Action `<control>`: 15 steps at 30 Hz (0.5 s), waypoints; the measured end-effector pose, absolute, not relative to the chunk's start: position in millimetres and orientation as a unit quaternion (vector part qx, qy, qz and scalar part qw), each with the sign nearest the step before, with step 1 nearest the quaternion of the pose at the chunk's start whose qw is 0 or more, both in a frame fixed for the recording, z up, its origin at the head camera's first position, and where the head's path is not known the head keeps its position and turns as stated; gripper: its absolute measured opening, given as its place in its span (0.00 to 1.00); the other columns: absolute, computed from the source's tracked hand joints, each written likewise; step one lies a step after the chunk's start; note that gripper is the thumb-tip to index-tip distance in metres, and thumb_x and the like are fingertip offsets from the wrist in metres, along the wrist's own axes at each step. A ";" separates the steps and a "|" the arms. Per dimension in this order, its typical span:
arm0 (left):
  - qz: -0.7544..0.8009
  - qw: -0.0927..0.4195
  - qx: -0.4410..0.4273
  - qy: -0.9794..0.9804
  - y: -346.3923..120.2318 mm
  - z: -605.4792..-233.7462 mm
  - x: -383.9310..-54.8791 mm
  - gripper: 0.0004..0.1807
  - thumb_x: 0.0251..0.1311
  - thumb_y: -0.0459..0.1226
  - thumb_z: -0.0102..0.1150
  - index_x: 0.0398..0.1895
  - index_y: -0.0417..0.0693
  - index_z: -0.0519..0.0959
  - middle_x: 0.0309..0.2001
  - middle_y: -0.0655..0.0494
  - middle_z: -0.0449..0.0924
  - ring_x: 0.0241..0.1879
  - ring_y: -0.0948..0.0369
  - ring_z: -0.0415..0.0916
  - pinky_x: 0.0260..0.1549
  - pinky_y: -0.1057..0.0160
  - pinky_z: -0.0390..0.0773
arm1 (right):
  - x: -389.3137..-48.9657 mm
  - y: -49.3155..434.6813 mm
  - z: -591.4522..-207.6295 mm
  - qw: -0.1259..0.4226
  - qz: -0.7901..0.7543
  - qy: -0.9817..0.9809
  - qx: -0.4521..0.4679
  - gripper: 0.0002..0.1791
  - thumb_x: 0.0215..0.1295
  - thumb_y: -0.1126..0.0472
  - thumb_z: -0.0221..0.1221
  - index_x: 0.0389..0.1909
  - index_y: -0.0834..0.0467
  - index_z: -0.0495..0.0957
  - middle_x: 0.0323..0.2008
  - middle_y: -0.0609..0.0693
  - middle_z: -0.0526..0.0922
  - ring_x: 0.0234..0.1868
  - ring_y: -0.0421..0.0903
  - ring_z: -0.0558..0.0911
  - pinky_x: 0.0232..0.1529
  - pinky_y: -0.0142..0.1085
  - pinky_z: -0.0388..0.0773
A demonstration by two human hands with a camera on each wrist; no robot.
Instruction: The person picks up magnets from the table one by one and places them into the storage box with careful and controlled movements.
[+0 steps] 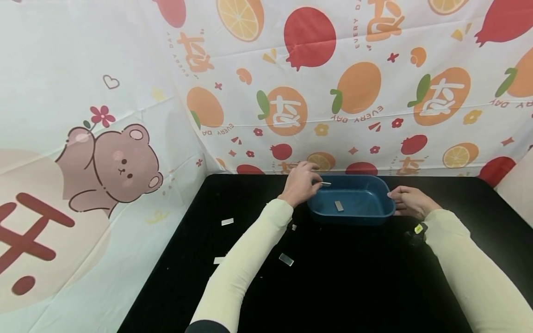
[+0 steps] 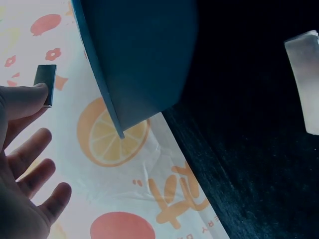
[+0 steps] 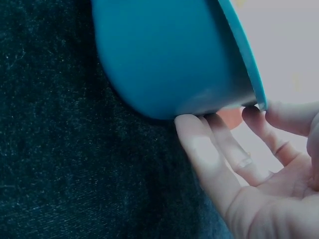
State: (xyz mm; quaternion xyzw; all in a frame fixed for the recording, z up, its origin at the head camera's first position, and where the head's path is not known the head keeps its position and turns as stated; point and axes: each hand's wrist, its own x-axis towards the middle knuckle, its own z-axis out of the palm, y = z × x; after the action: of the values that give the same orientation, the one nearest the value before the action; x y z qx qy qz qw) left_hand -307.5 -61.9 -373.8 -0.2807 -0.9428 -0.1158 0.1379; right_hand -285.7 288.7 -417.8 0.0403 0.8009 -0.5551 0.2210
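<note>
A blue plastic basin (image 1: 354,219) stands on the black table near its back edge. My left hand (image 1: 300,184) is above the basin's left end, pinching a small flat rectangular piece (image 2: 46,83) between thumb and fingers. The other left fingers are spread apart in the left wrist view. At the basin's right end, my right hand (image 1: 411,202) holds the rim, its thumb at the edge and fingertips (image 3: 188,122) against the outer wall. Inside the basin lies a similar grey piece (image 1: 339,206).
On the black tabletop (image 1: 341,277) lie a white strip (image 1: 227,222), a clear-looking rectangle (image 1: 286,260) and a tiny pale bit (image 1: 294,227). Another white strip (image 1: 218,260) is partly hidden by the left sleeve. A fruit-print cloth (image 1: 258,152) hangs behind the table.
</note>
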 end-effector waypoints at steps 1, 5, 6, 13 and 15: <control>-0.116 0.138 -0.280 -0.943 -61.6 -373.7 -307.4 0.09 0.66 0.46 0.62 0.41 0.59 0.90 0.64 0.58 0.76 0.67 0.57 0.67 0.63 0.50 0.73 | -285.6 288.9 -417.9 0.220 -0.555 0.801 0.040 0.13 0.77 0.53 0.49 0.49 0.58 0.73 0.35 0.44 0.82 0.38 0.41 0.83 0.43 0.36 0.85; -0.112 0.136 -0.278 -0.944 -60.8 -373.4 -307.8 0.10 0.66 0.46 0.61 0.41 0.58 0.90 0.64 0.58 0.76 0.67 0.57 0.67 0.64 0.50 0.72 | -285.1 288.6 -417.7 0.219 -0.561 0.797 0.037 0.11 0.77 0.53 0.49 0.47 0.57 0.74 0.34 0.44 0.82 0.37 0.41 0.83 0.43 0.36 0.85; -0.111 0.134 -0.278 -0.945 -60.6 -373.1 -307.9 0.10 0.66 0.46 0.61 0.41 0.58 0.90 0.64 0.58 0.76 0.67 0.57 0.67 0.64 0.50 0.72 | -285.0 288.5 -417.7 0.219 -0.562 0.797 0.036 0.11 0.77 0.54 0.49 0.46 0.56 0.74 0.34 0.44 0.82 0.37 0.41 0.83 0.43 0.36 0.85; -0.097 0.130 -0.280 -0.946 -58.4 -367.5 -313.8 0.10 0.67 0.45 0.60 0.42 0.58 0.90 0.64 0.57 0.77 0.66 0.57 0.68 0.60 0.52 0.75 | -284.1 288.5 -417.9 0.216 -0.564 0.796 0.037 0.11 0.77 0.54 0.49 0.46 0.56 0.74 0.33 0.43 0.82 0.36 0.41 0.83 0.43 0.37 0.85; -0.094 0.130 -0.278 -0.947 -57.8 -365.0 -315.8 0.10 0.67 0.45 0.60 0.41 0.59 0.90 0.63 0.58 0.77 0.65 0.57 0.68 0.58 0.52 0.76 | -283.6 288.1 -417.8 0.216 -0.563 0.797 0.037 0.11 0.77 0.54 0.49 0.46 0.57 0.74 0.33 0.44 0.82 0.36 0.41 0.83 0.43 0.37 0.85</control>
State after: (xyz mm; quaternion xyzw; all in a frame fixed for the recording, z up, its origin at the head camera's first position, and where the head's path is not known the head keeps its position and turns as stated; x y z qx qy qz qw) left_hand -315.8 -57.8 -365.0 -0.2781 -0.9471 -0.0938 0.1297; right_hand -283.6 288.1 -417.8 0.0371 0.7969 -0.5631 0.2155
